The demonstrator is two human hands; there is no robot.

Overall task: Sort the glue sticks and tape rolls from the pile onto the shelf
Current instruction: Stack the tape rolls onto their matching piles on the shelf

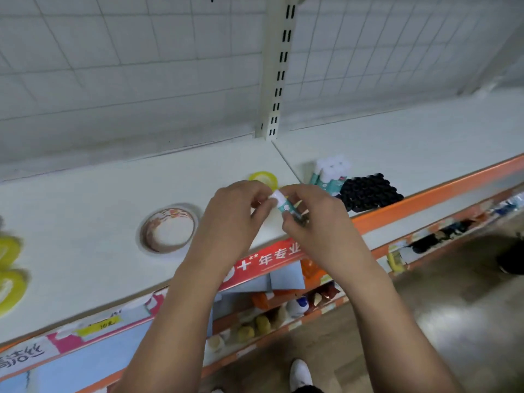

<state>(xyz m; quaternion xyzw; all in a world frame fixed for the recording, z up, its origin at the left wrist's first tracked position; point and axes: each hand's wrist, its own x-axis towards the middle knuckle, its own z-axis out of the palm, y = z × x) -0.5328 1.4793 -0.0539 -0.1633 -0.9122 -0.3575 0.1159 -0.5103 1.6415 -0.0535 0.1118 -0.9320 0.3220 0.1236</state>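
Note:
Both my hands meet over the white shelf (113, 222) and hold one glue stick (282, 204) with a white cap and teal body. My left hand (235, 211) pinches its capped end. My right hand (309, 219) grips the body, with some small dark thing under its fingers that I cannot make out. A wide patterned tape roll (168, 231) lies flat to the left. A yellow tape roll (263, 178) lies just behind my hands. More glue sticks (329, 173) stand upright to the right, next to a block of black-capped sticks (368, 191).
Two yellow tape rolls (10, 275) sit at the far left edge of the shelf. A wire grid back panel and a slotted upright post (279, 66) rise behind. Lower shelves (283, 310) hold assorted goods. My white shoe (300, 374) is on the floor below.

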